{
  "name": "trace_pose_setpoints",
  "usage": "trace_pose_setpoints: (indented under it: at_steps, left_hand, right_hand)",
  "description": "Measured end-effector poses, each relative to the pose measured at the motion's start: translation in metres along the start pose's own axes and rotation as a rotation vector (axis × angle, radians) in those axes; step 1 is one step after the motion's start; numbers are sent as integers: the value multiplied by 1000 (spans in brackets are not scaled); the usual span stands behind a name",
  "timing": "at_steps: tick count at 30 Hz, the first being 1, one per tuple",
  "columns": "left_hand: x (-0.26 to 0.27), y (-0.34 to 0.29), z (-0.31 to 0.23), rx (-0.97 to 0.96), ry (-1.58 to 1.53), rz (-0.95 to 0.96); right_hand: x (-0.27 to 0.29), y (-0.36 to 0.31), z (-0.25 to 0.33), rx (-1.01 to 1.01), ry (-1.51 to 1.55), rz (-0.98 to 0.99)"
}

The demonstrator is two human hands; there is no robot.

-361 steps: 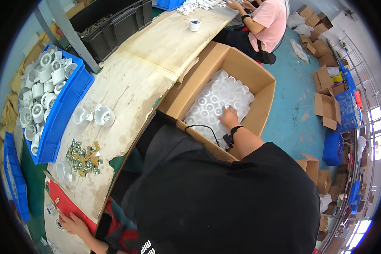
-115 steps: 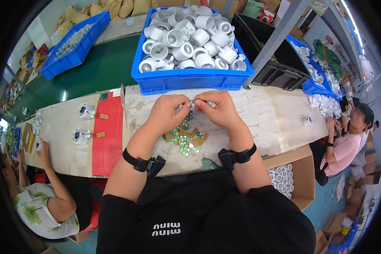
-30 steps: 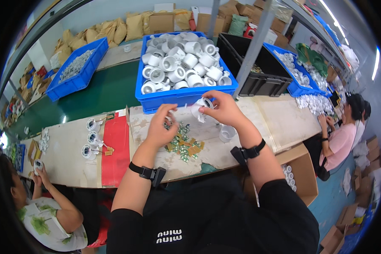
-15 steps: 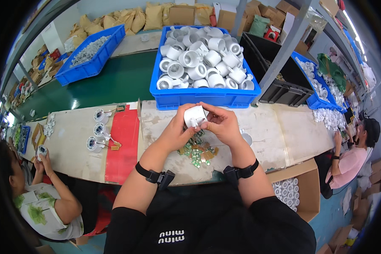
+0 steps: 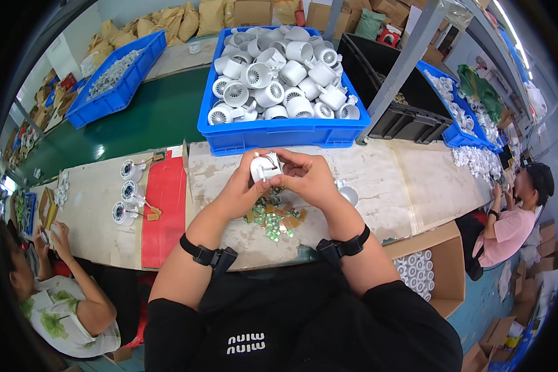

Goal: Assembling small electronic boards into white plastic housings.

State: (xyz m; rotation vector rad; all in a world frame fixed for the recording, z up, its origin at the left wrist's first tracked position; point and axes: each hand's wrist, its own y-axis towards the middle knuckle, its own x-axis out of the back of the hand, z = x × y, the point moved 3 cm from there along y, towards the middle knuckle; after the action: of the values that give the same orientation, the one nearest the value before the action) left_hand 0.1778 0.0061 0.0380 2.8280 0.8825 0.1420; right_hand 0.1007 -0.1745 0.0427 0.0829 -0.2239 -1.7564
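A white plastic housing (image 5: 265, 168) is held between both my hands above the table, just in front of the big blue crate. My left hand (image 5: 237, 191) is closed round its left side, thumb at the near edge. From the other side my right hand (image 5: 307, 178) grips it, its fingers at the top and its thumb against the near face. Under my hands lies a loose heap of small green circuit boards (image 5: 271, 224) with brownish pieces among them. Beside my right wrist rests another white cup-shaped housing (image 5: 348, 196), partly covered by my arm.
A blue crate (image 5: 285, 133) heaped with white housings stands ahead, a black crate (image 5: 409, 127) to its right. Left, several white units with wires (image 5: 129, 191) sit beside a red sheet (image 5: 164, 214). A carton (image 5: 449, 266) of white parts is at right. Co-workers sit on both sides.
The white housing has been turned in my hands, so a different, recessed face shows. My view has shifted slightly, moving the scene left. The left co-worker's hands have changed position.
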Motion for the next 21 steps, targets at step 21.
trace_pose_setpoints:
  at_steps: [21]
  left_hand:
    - [37,10,-3,-109,-306,-518]
  right_hand:
    - [-2,-3,-9,119,-911,148]
